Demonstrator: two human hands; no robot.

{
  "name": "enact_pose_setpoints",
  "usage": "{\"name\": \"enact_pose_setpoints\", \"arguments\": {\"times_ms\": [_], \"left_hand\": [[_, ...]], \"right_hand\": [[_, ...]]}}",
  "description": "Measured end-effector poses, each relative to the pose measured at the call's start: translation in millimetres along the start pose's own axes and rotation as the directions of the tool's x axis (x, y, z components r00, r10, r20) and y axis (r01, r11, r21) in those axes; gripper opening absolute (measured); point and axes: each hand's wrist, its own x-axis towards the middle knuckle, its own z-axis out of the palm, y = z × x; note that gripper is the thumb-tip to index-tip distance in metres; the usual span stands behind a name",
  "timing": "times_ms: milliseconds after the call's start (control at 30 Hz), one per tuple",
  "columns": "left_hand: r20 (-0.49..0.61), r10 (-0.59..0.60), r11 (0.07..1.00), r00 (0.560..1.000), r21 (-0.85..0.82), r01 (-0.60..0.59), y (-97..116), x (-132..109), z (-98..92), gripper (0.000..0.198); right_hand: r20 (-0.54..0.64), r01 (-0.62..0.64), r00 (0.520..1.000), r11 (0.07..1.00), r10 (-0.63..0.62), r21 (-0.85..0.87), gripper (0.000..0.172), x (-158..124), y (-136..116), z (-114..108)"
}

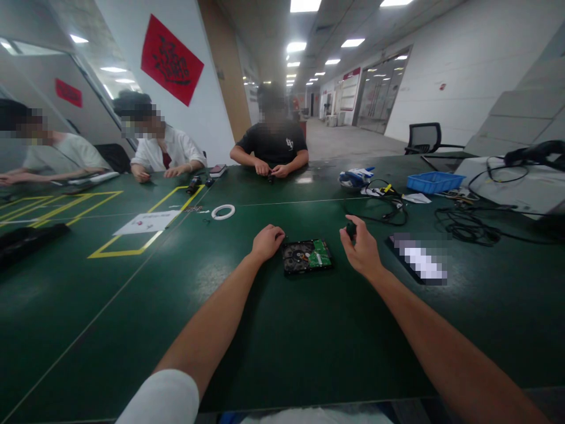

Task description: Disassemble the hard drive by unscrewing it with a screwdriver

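A hard disk drive (307, 256) lies on the green table (282, 330) with its green circuit board facing up, between my two hands. My left hand (267, 241) rests on the table just left of the drive, fingers curled into a loose fist beside its edge. My right hand (361, 246) hovers to the right of the drive, closed around a small dark object (351, 228) whose top sticks out above the fingers.
A dark flat device (418, 259) lies right of my right hand. Tangled black cables (468, 227), a blue tray (435, 181) and a white tape roll (223, 211) sit farther back. Yellow tape lines (128, 250) mark the left side. Two people sit across the table.
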Motion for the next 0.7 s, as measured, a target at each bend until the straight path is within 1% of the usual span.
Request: {"name": "enact_pose_setpoints", "arguments": {"times_ms": [167, 433, 533, 700], "left_hand": [[0.024, 0.006, 1.0, 1.0, -0.01, -0.006, 2.6, -1.8, -2.1, 0.02], [0.015, -0.021, 0.999, 1.0, -0.033, 0.021, 0.5, 1.8, 2.5, 0.016], [0.018, -0.039, 0.999, 0.999, -0.028, 0.039, 0.3, 1.7, 3.6, 0.016], [0.011, -0.034, 0.999, 0.999, -0.037, 0.034, -1.5, 2.2, 5.0, 0.015]], "right_hand": [[0.004, -0.017, 1.0, 1.0, 0.017, -0.005, 0.05, 0.2, -1.5, 0.1], [-0.015, 0.029, 0.999, 0.999, -0.028, 0.04, 0.05, 0.0, 2.1, 0.6], [-0.016, 0.025, 1.0, 0.999, -0.024, 0.047, 0.05, 0.5, 1.3, 0.3], [0.002, 0.02, 1.0, 0.999, -0.02, 0.036, 0.049, 0.8, -2.0, 1.5]]}}
